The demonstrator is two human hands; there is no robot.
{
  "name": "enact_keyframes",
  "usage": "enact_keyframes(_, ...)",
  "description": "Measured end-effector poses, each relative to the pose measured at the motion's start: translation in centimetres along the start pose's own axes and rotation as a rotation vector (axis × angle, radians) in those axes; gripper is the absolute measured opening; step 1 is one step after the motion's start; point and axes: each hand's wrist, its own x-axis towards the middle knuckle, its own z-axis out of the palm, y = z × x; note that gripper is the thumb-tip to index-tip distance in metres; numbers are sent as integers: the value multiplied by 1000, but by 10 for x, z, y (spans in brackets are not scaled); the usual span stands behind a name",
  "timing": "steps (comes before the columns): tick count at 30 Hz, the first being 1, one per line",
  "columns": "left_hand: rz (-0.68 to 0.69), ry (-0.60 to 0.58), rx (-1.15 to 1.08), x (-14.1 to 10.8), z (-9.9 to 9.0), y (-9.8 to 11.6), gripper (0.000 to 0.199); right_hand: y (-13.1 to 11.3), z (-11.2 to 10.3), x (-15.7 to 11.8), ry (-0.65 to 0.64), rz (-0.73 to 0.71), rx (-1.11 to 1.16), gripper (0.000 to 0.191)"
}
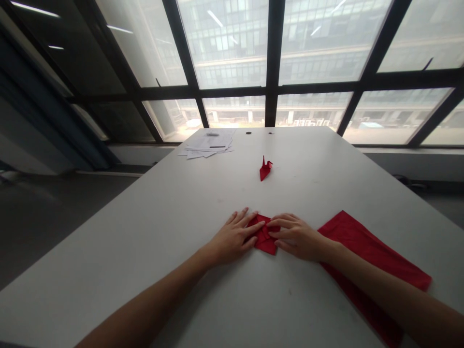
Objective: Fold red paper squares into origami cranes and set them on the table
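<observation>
A small piece of folded red paper [266, 246] lies on the white table, with creased flaps meeting at its middle. My left hand [235, 234] rests flat on its left side, fingers spread, the index fingertip on the central flaps. From the right, my right hand [295, 237] grips the paper with bent fingers; its fingertips are at the middle flap and its thumb is by the lower right edge. Parts of the paper are hidden under both hands. Beyond them stands a red origami crane [266, 169].
Under my right forearm lies a larger red sheet [373, 246], seemingly folded or stacked. Loose white papers [206, 145] are spread at the table's far left, with a small item on top. A dark round disc [248, 133] sits near the far edge, before the windows [235, 48].
</observation>
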Motion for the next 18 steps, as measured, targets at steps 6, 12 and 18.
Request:
enact_keyframes(6,53,-57,13,1,5,9,58,-2,3,-1,-32,4,-45,26)
enact_keyframes(12,79,-43,11,1,5,10,57,-5,3,-1,-44,34,-34,28)
enact_keyframes(18,4,-40,-18,1,1,3,58,-5,1,2,-42,19,-19,24)
